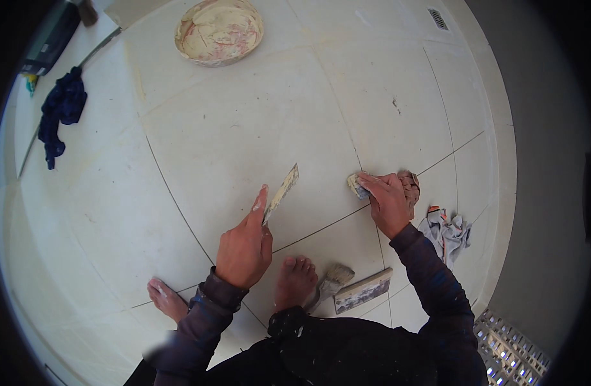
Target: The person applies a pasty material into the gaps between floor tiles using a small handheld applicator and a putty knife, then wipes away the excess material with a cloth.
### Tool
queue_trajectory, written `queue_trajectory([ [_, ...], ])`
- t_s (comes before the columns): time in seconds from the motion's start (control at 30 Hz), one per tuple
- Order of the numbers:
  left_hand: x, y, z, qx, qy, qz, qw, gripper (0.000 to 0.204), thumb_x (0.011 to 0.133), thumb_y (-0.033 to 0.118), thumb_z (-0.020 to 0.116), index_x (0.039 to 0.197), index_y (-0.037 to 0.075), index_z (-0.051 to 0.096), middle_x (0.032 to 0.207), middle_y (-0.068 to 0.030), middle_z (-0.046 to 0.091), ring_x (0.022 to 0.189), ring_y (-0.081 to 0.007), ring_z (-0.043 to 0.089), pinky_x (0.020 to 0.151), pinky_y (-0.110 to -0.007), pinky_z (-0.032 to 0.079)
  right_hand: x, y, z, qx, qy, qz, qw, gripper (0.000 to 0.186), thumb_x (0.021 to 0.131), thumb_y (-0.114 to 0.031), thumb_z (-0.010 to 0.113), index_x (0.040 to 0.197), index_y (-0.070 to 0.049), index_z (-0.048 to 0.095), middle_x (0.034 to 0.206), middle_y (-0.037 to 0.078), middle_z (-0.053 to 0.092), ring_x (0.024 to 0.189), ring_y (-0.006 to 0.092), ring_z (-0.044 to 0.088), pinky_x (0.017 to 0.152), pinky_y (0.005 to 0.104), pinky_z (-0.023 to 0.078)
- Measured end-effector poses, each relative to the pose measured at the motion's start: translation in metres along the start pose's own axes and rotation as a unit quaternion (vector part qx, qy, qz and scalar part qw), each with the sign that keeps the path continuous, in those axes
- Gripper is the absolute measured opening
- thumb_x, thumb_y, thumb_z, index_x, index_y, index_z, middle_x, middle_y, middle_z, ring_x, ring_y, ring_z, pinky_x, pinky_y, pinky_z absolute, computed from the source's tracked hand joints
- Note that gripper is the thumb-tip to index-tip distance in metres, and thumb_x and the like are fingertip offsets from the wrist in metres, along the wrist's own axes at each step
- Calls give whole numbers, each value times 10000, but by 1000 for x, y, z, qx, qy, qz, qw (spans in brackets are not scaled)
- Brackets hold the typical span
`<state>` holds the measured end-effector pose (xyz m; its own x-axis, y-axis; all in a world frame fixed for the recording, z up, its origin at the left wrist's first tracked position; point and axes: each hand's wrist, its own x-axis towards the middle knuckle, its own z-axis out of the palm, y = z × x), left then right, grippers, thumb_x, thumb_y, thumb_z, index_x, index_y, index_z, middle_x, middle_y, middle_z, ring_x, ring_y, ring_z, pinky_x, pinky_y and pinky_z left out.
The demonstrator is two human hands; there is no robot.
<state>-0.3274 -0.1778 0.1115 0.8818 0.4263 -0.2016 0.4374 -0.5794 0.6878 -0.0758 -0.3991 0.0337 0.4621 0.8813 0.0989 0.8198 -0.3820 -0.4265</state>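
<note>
My left hand [246, 252] is closed around a putty knife [282, 193], index finger stretched along it. Cream paste smears its narrow blade, which points away from me above the floor tiles. To the right, my right hand [391, 202] pinches a small, paste-smeared piece [357, 185] with a greyish side; its exact kind is unclear. That piece is at a tile joint, close to where two dark joints cross. A crumpled brown cloth [409, 185] shows beside the right hand's far side, partly hidden by it; whether the hand holds it too, I cannot tell.
A round tub [219, 32] of cream paste with reddish streaks stands at the far side. Near my bare feet [295, 283] lie a paintbrush [337, 275] and a flat float [364, 291]. A grey rag [447, 233] lies right, a dark blue cloth [65, 109] far left.
</note>
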Motion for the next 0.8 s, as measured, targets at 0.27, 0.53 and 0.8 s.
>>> queue_trajectory([
  [0.27, 4, 8, 8, -9, 3, 12, 1000, 731, 888, -8, 542, 1577, 25, 298, 1017, -261, 683, 739, -430, 654, 660, -490, 530, 67, 16, 37, -75, 177, -24, 981, 424, 786, 67, 652, 1195, -43, 689, 1283, 48, 690, 948, 264, 599, 873, 367, 480],
  [0.53, 4, 13, 8, -19, 24, -1, 1000, 680, 927, -3, 517, 1576, 40, 319, 919, -245, 671, 698, -408, 640, 642, -474, 510, -45, 0, 15, -112, 53, 10, 992, 390, 806, 18, 635, 1178, -73, 710, 1197, 18, 689, 964, 234, 584, 876, 385, 454],
  [0.8, 4, 23, 12, -40, 30, -2, 999, 667, 943, 10, 513, 1579, 51, 319, 782, -211, 638, 651, -391, 620, 626, -463, 490, 81, 27, -17, -13, 165, -23, 986, 374, 816, 68, 594, 1136, -86, 712, 1210, 8, 679, 976, 282, 571, 886, 401, 460],
])
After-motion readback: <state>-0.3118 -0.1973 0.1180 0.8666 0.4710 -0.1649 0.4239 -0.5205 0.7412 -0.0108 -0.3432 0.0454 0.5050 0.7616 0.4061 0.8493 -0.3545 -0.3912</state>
